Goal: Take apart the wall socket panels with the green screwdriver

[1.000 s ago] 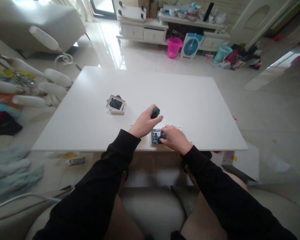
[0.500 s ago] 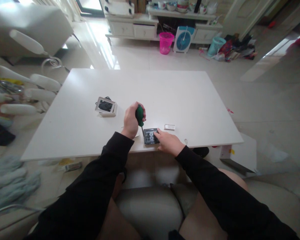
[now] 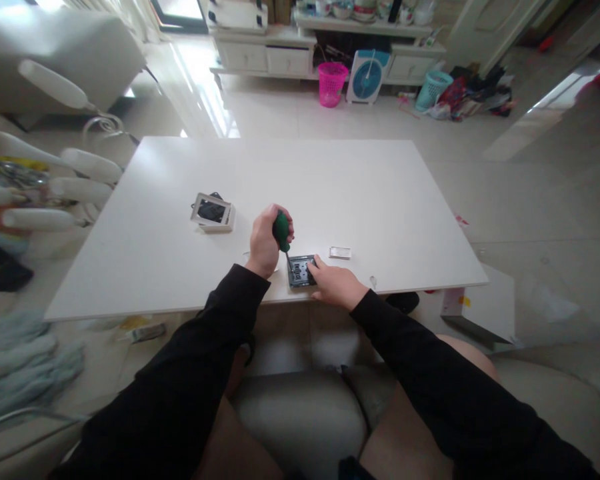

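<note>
My left hand (image 3: pixel 266 241) is closed round the green handle of a screwdriver (image 3: pixel 281 231). The screwdriver's thin shaft points down, its tip at the left part of a flat black square device (image 3: pixel 301 272) with an open, detailed face. It looks like a socket or switch panel, though I cannot be sure. My right hand (image 3: pixel 337 283) grips the device's right side, thumb and fingers on its edge, at the table's near edge. A small clear rectangular piece (image 3: pixel 339 253) lies just beyond my right hand. Something pale, partly hidden, lies beside my left wrist.
On the white table (image 3: pixel 360 200), an opened small box (image 3: pixel 215 213) with dark contents stands at the left. A small clear bit (image 3: pixel 373 282) lies near the front edge. Past the table are a pink basket (image 3: pixel 332 85), a blue-and-white fan (image 3: pixel 368 77) and a cabinet (image 3: pixel 260 60).
The screwdriver's tip has shifted slightly right on the device, and my left hand has moved a little with it. My right hand keeps its grip.
</note>
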{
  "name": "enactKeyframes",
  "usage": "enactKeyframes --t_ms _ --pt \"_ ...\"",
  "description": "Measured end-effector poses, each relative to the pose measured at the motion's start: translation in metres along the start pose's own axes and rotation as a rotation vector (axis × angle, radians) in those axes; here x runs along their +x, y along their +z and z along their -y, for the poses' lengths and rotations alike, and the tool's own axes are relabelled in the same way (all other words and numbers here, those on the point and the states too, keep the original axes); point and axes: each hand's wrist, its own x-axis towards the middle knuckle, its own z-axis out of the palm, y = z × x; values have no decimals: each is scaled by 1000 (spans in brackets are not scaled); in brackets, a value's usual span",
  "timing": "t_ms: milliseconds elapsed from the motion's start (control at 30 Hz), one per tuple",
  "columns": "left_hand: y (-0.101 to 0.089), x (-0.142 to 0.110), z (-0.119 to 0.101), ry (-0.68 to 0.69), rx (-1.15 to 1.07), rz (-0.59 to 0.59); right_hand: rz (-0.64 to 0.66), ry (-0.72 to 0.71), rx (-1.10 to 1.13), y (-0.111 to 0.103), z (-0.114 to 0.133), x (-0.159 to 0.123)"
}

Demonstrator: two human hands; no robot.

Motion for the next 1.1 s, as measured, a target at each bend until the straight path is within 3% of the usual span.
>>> enactKeyframes --t_ms 733,1100 --pt "0 0 4 13 3 64 25 4 -11 -5 2 -2" --pt "-10 1 -5 -47 29 263 12 5 -14 -6 2 -3"
